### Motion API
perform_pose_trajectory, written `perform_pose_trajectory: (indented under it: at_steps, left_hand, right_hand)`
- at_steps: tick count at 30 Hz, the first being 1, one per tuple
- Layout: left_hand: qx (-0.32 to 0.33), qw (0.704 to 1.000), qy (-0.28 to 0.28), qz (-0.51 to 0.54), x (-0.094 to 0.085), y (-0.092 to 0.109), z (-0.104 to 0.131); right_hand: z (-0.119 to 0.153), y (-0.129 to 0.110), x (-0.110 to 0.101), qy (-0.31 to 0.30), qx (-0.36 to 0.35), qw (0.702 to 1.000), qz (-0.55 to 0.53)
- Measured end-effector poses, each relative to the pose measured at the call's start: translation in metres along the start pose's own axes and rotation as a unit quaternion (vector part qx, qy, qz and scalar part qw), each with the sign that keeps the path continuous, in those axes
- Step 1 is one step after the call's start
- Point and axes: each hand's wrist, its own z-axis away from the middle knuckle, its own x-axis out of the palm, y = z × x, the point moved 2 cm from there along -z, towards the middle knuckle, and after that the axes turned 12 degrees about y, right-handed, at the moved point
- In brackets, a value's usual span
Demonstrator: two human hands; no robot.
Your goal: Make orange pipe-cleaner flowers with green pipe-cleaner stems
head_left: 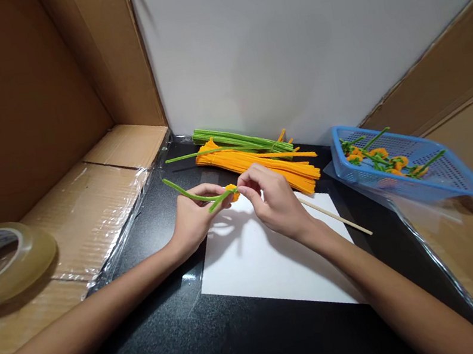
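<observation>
Above the white paper (251, 265) my two hands meet at a small orange pipe-cleaner piece (232, 193) joined to a green pipe cleaner (192, 195). My left hand (197, 214) is closed, pinching the piece from the left. Out of it one green end curves up to the left and another points down-left. My right hand (271, 198) is closed too, thumb and forefinger pressed together at the green tip on the orange piece's right side. Fingers partly hide how the two colours are twisted together.
Behind my hands lie bundles of orange pipe cleaners (261, 164) and green pipe cleaners (239, 138). A thin wooden stick (336, 216) rests right of my right hand. A blue basket (463, 178) holds several orange-and-green pieces. A tape roll (40, 252) lies on cardboard at left.
</observation>
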Motion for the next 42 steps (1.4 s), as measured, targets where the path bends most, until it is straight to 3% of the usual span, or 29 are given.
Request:
perform_pose_trajectory:
  at_steps: [5, 11, 17, 23, 25, 30, 35, 38, 42]
  left_hand:
    - [0.028, 1.0, -0.001, -0.013, 0.0, -0.002, -0.003]
    - [0.088, 0.995, 0.018, -0.051, -0.002, 0.0, -0.004]
    - [0.157, 0.983, 0.031, -0.084, -0.002, 0.001, 0.001]
    - [0.181, 0.975, 0.045, -0.117, -0.004, 0.0, 0.0]
    - [0.184, 0.974, 0.053, -0.118, -0.004, 0.002, -0.001]
    - [0.224, 0.965, 0.058, -0.124, -0.004, 0.006, 0.001]
    - [0.247, 0.96, 0.062, -0.12, -0.006, 0.005, 0.003]
    - [0.23, 0.966, 0.062, -0.103, -0.007, 0.005, 0.002]
    - [0.177, 0.98, 0.061, -0.062, -0.005, 0.005, 0.0]
  right_hand:
    - [0.0, 0.003, 0.002, 0.002, 0.04, 0.999, -0.009]
    - [0.003, -0.001, 0.005, -0.003, -0.081, 0.997, -0.001]
    - [0.005, -0.004, 0.004, 0.05, -0.064, 0.996, -0.025]
    - [0.008, -0.005, 0.007, -0.013, -0.154, 0.988, 0.012]
    - [0.009, -0.004, 0.008, 0.008, -0.135, 0.991, -0.009]
    - [0.011, -0.009, 0.009, 0.095, -0.002, 0.992, -0.087]
    - [0.013, -0.016, 0.009, 0.122, 0.078, 0.982, -0.118]
    - [0.012, -0.014, 0.01, 0.114, 0.118, 0.974, -0.158]
    - [0.011, -0.011, 0.011, 0.122, 0.119, 0.973, -0.157]
